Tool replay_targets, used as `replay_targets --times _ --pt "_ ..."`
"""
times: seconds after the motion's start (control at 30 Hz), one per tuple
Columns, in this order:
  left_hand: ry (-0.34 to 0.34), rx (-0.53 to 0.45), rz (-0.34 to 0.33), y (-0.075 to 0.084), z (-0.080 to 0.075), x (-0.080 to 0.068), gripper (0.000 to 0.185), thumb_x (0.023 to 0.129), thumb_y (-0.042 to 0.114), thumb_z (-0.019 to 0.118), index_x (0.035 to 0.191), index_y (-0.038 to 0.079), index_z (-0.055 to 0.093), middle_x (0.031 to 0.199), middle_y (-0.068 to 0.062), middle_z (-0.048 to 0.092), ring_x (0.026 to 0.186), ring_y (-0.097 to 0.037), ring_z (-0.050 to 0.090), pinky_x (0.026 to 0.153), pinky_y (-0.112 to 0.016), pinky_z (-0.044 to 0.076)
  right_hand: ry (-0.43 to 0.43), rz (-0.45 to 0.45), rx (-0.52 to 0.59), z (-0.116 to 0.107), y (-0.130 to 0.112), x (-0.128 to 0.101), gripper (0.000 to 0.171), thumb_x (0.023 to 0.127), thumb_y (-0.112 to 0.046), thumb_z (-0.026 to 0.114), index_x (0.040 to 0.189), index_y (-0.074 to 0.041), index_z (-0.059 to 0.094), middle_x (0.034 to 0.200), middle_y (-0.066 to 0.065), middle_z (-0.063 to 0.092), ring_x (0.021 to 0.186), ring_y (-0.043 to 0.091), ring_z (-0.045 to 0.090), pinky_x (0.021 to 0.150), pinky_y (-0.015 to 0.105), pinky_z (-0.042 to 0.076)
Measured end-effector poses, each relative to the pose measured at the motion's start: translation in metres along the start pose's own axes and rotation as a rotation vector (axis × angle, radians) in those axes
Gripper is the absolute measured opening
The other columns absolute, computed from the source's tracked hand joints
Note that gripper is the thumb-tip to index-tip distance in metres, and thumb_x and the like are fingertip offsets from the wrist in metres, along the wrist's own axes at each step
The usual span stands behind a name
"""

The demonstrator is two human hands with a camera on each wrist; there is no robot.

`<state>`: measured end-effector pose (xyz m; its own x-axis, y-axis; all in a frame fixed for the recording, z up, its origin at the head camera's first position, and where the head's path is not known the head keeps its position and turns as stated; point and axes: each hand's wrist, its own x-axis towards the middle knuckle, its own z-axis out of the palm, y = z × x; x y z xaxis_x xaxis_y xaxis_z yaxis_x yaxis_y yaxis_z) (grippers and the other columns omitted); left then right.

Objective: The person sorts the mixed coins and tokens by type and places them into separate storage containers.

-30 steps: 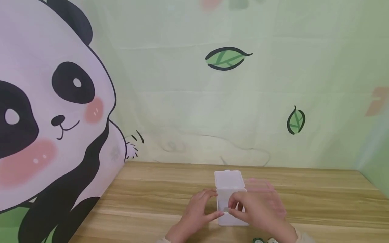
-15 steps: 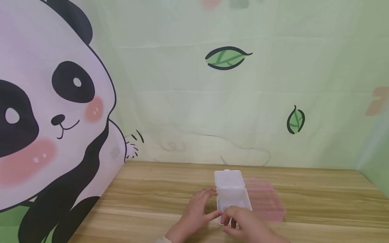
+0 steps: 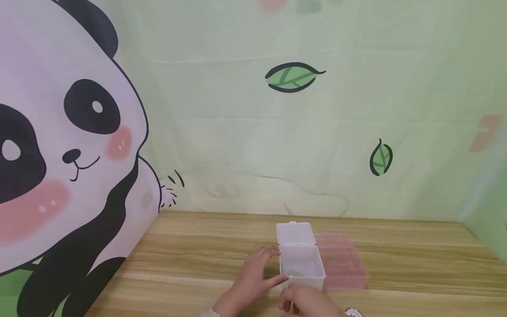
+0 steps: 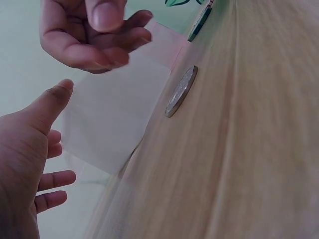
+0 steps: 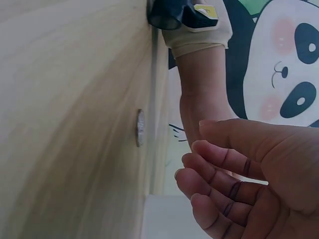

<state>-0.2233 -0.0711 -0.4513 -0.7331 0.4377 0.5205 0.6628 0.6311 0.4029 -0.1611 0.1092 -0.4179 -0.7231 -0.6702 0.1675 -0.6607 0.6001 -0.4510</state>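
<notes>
The left hand rests with loose, spread fingers against the white box, at its 9 o'clock side. The right hand is loosely curled, holding nothing, at the box's 6 o'clock. A coin lies on the table nearby.

No readable text or numbers anywhere.

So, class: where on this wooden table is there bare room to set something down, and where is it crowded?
Bare wood lies left of the left hand and right of the pink box. It is crowded around the white box, with the right hand in front.
</notes>
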Motion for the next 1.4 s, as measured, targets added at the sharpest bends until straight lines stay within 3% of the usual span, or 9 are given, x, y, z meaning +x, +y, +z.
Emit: replay_targets --times 0.17,0.27,0.4,0.73,1.4 --pt "-0.004 -0.006 -0.011 0.001 0.000 -0.001 0.050 0.083 0.045 0.071 0.120 0.014 0.058 0.127 0.001 0.061 0.120 -0.018 0.056 0.101 -0.044 0.044 -0.007 0.011 -0.047 0.010 0.002 0.002 0.010 0.074 -0.008 0.068 0.082 -0.014 0.065 0.073 -0.008 0.060 0.066 -0.006 0.047 0.059 0.012 0.040" --pt "-0.015 -0.023 -0.025 0.001 -0.001 -0.001 0.050 0.083 0.046 0.070 0.120 0.014 0.058 0.127 0.001 0.061 0.120 -0.018 0.056 0.101 -0.045 0.044 -0.015 0.039 -0.092 0.014 0.002 0.002 0.007 0.077 -0.011 0.069 0.081 -0.015 0.065 0.072 -0.010 0.058 0.065 -0.006 0.046 0.059 0.013 0.040" --pt "-0.027 -0.029 -0.036 0.001 0.000 -0.001 0.051 0.084 0.047 0.069 0.121 0.014 0.057 0.129 0.000 0.060 0.121 -0.019 0.055 0.102 -0.047 0.043 -0.016 0.011 -0.164 0.018 0.003 0.002 0.008 0.076 -0.017 0.073 0.080 -0.016 0.065 0.072 -0.012 0.056 0.065 -0.007 0.044 0.059 0.011 0.039" --pt "-0.043 -0.037 -0.038 0.001 0.000 0.000 0.051 0.084 0.047 0.069 0.122 0.014 0.057 0.131 -0.001 0.059 0.123 -0.021 0.054 0.103 -0.047 0.042 -0.036 0.004 -0.138 0.024 0.007 0.003 0.010 0.078 -0.021 0.074 0.081 -0.015 0.067 0.073 -0.010 0.055 0.066 -0.007 0.043 0.059 0.011 0.041" --pt "-0.049 -0.031 -0.045 0.002 -0.003 0.000 0.052 0.084 0.046 0.069 0.122 0.013 0.057 0.132 -0.002 0.059 0.124 -0.021 0.054 0.104 -0.047 0.042 -0.004 0.022 -0.189 0.032 0.007 0.006 0.010 0.072 -0.012 0.074 0.077 -0.013 0.065 0.069 -0.008 0.049 0.062 -0.004 0.040 0.056 0.011 0.037"
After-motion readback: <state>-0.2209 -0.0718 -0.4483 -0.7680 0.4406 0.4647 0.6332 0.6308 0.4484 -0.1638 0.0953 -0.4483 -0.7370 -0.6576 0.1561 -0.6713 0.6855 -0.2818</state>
